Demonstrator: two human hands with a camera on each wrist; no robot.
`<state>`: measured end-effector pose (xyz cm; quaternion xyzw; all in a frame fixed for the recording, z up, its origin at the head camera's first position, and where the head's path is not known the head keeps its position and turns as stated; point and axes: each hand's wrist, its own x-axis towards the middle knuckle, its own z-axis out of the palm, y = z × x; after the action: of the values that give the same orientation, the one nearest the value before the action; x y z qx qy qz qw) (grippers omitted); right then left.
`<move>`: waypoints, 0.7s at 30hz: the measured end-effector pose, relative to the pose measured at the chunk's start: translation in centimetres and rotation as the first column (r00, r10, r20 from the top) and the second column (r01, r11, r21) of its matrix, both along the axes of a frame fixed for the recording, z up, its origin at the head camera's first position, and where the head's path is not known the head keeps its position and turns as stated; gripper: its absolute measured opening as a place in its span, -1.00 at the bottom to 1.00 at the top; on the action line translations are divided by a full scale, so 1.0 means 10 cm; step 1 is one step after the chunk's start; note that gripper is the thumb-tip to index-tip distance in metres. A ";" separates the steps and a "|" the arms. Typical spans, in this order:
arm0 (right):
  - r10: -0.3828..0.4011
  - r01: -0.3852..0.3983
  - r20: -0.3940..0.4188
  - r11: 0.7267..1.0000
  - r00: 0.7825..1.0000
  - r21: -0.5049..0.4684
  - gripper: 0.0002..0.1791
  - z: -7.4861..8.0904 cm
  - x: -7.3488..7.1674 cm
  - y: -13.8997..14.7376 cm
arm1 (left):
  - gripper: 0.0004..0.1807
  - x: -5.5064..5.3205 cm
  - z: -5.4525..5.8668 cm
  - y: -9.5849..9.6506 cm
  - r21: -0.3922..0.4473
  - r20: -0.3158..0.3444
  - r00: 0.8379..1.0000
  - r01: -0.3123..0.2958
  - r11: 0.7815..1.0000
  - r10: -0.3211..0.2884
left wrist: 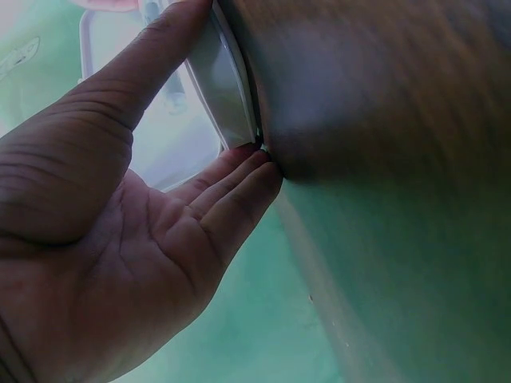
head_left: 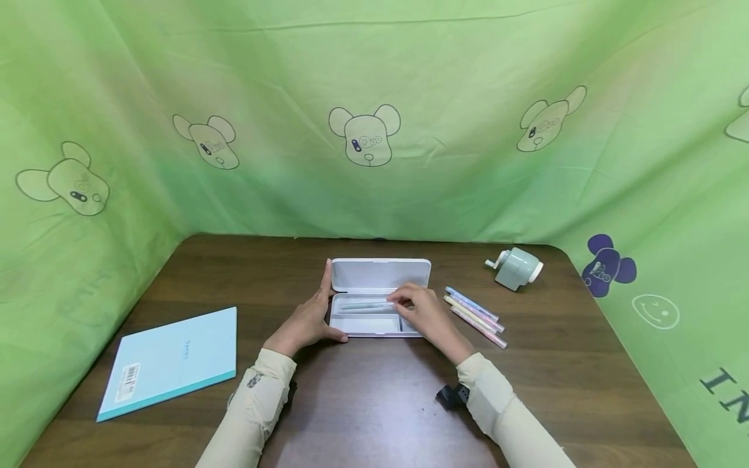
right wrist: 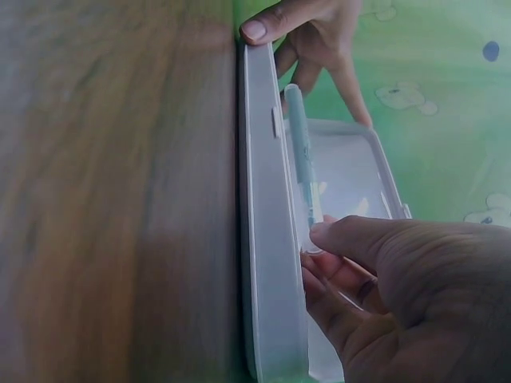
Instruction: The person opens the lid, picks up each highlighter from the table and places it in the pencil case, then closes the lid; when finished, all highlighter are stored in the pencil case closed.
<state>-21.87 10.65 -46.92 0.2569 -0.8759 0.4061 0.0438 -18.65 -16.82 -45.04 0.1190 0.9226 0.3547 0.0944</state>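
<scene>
A white pencil case (head_left: 368,327) lies with its lid (head_left: 380,275) raised at the back. My left hand (head_left: 305,320) grips its left end, thumb at the front corner and fingers round behind, one reaching up along the lid's edge. Between thumb and fingertips my right hand (head_left: 422,314) pinches one end of a pale green pen (right wrist: 300,144). In the head view the pen lies lengthwise over the back compartment of the case. The right wrist view shows its rounded far end pointing toward the left hand. Part of the case's right end is hidden under the right hand.
Several pastel pens (head_left: 475,317) lie side by side right of the case. Behind them stands a grey-green pencil sharpener (head_left: 517,269) with a crank. A light blue notebook (head_left: 175,357) lies on the left of the brown table (head_left: 363,416). Green printed cloth (head_left: 374,195) hangs round the table.
</scene>
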 end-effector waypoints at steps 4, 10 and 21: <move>0.009 -0.009 0.002 1.000 1.000 -0.007 -0.84 0.00 -0.01 -0.05 | 0.78 -0.01 -0.01 -0.01 0.009 -0.004 1.000 0.002 1.000 -0.002; 0.020 -0.020 -0.008 1.000 1.000 -0.024 -0.82 -0.01 -0.02 -0.08 | 0.77 -0.01 0.00 0.01 0.008 -0.007 1.000 0.003 1.000 -0.003; 0.037 -0.034 -0.045 0.998 0.998 0.059 -0.72 0.00 -0.02 -0.04 | 0.75 -0.01 0.00 0.01 -0.004 0.016 1.000 -0.012 1.000 0.012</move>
<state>-22.05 10.26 -46.96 0.2829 -0.8814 0.3751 0.0495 -18.73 -16.70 -45.06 0.1103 0.9232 0.3543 0.1000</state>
